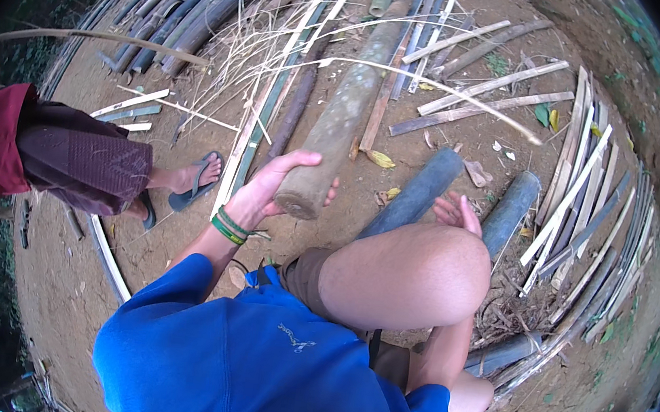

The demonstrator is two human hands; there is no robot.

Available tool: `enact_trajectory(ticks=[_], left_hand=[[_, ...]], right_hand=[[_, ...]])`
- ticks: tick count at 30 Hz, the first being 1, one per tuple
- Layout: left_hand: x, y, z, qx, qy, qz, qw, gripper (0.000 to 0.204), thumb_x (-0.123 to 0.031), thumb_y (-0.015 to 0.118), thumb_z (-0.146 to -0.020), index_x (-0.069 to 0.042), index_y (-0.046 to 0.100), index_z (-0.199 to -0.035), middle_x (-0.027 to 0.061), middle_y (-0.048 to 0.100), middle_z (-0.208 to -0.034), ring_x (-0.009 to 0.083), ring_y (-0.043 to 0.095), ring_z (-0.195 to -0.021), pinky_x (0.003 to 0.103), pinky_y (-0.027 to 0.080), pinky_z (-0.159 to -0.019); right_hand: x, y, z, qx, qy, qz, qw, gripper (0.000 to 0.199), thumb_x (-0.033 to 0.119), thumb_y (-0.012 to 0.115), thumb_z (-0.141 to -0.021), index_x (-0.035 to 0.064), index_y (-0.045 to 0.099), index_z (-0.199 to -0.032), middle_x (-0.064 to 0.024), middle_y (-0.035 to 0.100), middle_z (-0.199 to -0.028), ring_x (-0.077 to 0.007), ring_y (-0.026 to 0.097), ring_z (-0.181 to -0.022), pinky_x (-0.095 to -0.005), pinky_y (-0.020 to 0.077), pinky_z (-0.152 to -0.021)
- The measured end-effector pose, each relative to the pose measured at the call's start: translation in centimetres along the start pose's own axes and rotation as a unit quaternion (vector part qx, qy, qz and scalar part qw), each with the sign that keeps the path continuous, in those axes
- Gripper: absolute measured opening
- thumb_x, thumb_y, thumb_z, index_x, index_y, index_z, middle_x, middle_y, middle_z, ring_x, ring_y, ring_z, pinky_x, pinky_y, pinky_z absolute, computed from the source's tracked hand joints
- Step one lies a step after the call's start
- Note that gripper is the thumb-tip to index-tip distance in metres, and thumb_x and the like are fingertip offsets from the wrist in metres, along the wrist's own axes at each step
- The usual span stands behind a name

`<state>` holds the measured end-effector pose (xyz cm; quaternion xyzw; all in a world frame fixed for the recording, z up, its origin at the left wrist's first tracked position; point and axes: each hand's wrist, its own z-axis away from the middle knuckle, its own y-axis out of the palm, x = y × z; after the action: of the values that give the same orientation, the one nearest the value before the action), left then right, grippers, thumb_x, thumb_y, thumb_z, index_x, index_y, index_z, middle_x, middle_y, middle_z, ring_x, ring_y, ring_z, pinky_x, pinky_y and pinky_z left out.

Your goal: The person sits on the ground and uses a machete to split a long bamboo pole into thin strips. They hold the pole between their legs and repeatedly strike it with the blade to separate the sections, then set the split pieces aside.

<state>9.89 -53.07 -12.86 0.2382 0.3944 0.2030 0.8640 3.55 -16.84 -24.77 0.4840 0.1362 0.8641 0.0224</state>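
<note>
Bamboo strips (483,114) litter the dirt ground (75,299). The left hand (261,183) grips a long log (339,122) by its near end; the right hand (463,215), empty and loosely spread, shows beyond the knee (444,276), which hides its wrist.

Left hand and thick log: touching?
Touching. The head view shows the left hand wrapped around the thick log near its closer end, thumb over it.
</note>
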Motion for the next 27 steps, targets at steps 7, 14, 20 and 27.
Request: enact_trajectory(ticks=[7, 14, 20, 27], left_hand=[[0.8, 5.6, 5.7, 0.082, -0.011, -0.047, 0.995, 0.061, -0.030, 0.069, -0.086, 0.010, 0.050, -0.128, 0.0214, 0.065, -0.100, 0.0300, 0.070, -0.084, 0.040, 0.060, -0.073], [-1.1, 6.9, 7.1, 0.152, 0.005, -0.355, 0.922, 0.061, -0.031, 0.076, -0.084, 0.006, 0.056, -0.128, 0.0148, 0.069, -0.112, 0.0207, 0.065, -0.103, 0.035, 0.051, -0.090], [-6.2, 10.0, 1.5, 0.244, 0.047, -0.589, 0.769, 0.074, -0.031, 0.085, -0.073, 0.003, 0.057, -0.132, 0.0129, 0.068, -0.119, 0.0204, 0.062, -0.108, 0.033, 0.048, -0.095], [-10.0, 14.5, -2.5, 0.194, 0.075, -0.714, 0.668, 0.077, -0.027, 0.088, -0.070, 0.003, 0.057, -0.133, 0.0128, 0.068, -0.116, 0.0192, 0.061, -0.108, 0.033, 0.047, -0.097]], right_hand=[[9.2, 1.8, -2.2, 0.164, -0.047, 0.027, 0.985, 0.083, 0.065, 0.039, -0.100, -0.0026, 0.036, -0.148, -0.0202, 0.061, -0.132, -0.0243, 0.061, -0.118, -0.0358, 0.0481, -0.100], [12.2, 4.8, -5.1, 0.170, -0.101, -0.133, 0.971, 0.086, 0.068, 0.042, -0.098, -0.0032, 0.036, -0.146, -0.0185, 0.060, -0.133, -0.0267, 0.061, -0.118, -0.0431, 0.0514, -0.098], [12.7, 0.7, -1.7, 0.026, -0.211, -0.276, 0.937, 0.054, 0.036, 0.064, -0.095, 0.0043, 0.049, -0.136, -0.0130, 0.059, -0.133, -0.0285, 0.053, -0.127, -0.0520, 0.0366, -0.111], [8.3, -3.9, 3.0, -0.064, -0.289, -0.408, 0.864, 0.042, 0.031, 0.069, -0.093, 0.0066, 0.055, -0.124, -0.0105, 0.064, -0.119, -0.0245, 0.063, -0.110, -0.0510, 0.0509, -0.097]])
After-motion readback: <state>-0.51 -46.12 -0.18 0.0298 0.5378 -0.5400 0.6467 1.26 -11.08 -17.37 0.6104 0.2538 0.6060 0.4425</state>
